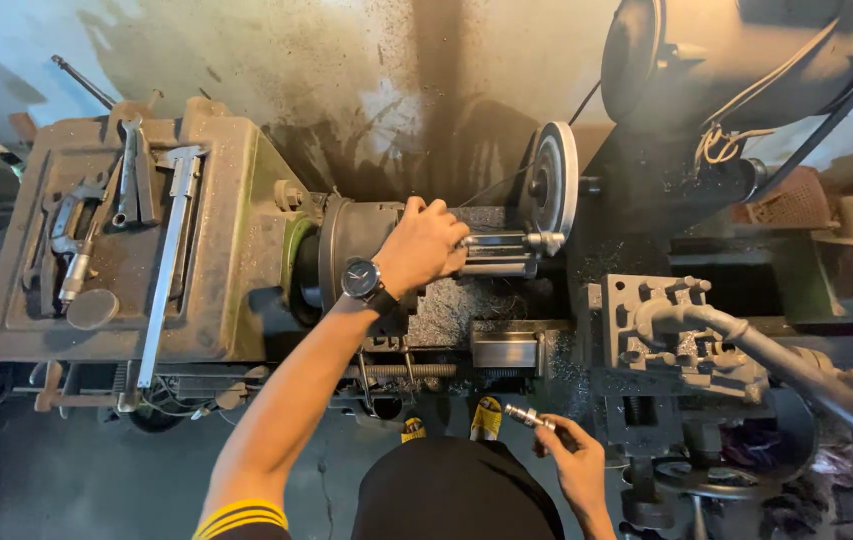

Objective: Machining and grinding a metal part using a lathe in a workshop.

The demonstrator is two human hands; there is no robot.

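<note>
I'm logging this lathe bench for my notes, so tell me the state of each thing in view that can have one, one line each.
Left hand: reaching over the lathe, resting on the shiny metal workpiece by the grey round chuck.
Right hand: closed on a small silver threaded metal part, held low, off the machine.
Long steel caliper: lying flat on the headstock top.
Steel wrenches: lying loose beside it.
Grey metal disc wheel: upright; whether it spins cannot be told.

A single head-worn camera looks steeply down from just above the person, close over the lathe (pixel 426 290), facing the stained wall (pixel 366 90) behind it, floor (pixel 76 480) along the bottom edge
</note>
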